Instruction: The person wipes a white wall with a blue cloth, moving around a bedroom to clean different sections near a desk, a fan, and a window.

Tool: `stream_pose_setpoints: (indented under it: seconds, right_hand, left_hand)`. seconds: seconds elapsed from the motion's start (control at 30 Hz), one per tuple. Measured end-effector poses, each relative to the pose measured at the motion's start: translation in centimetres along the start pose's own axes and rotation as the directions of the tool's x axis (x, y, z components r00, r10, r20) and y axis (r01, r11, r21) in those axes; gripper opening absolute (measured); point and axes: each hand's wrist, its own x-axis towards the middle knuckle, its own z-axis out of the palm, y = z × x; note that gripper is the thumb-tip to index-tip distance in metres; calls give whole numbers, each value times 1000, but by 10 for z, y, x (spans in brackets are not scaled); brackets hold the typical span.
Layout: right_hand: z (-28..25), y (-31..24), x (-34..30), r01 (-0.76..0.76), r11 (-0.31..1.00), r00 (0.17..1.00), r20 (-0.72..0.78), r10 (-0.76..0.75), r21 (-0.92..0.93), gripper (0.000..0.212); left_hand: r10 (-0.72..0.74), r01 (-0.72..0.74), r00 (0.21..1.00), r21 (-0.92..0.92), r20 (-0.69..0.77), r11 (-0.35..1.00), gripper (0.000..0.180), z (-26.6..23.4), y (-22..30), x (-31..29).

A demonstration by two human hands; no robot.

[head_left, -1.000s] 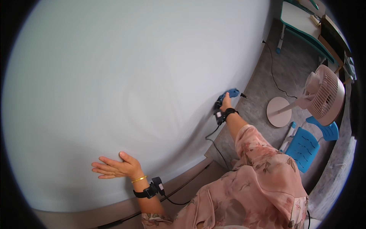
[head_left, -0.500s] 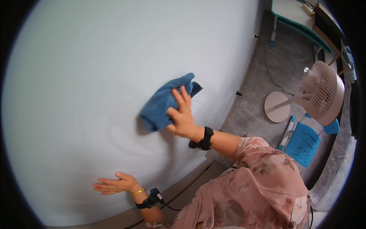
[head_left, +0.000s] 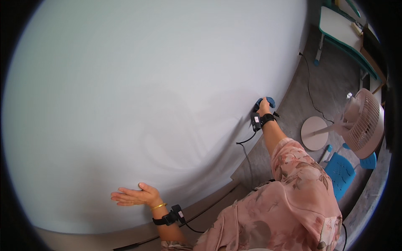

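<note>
Head: blue cloth (head_left: 271, 101) has shifted right.

Soft light, faint shadows across pale wall (head_left: 125, 83), black-rimmed fisheye distortion

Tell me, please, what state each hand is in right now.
Left hand: open, holding nothing.
Right hand: closed on a blue cloth, by the pale wall.
</note>
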Motion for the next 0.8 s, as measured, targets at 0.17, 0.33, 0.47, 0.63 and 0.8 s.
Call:
stream_pose_setpoints:
  seconds: [0.17,0.33,0.47,0.63,0.8]
  right_hand:
    - [14,15,-107,812,556,583,211,-784,-177,65]
    - [-42,100,-248,959,-179,-282,717,-638,218,52]
    - [-65,130,-206,806,-404,-566,765,-308,434,31]
    - [-13,62,-256,952,-26,-226,642,-733,305,53]
    - [64,-84,-269,956,208,125,352,-928,209,43]
  left_hand:
    - [-30,31,1000,-41,8,999,64,-1,6,2]
    - [-42,42,999,-50,-5,998,63,-2,1,7]
    - [-56,58,998,-82,20,995,64,1,11,8]
    - [-76,76,997,-37,-4,996,63,-7,-7,8]
    - [-95,92,995,-91,-33,992,64,-3,13,11]
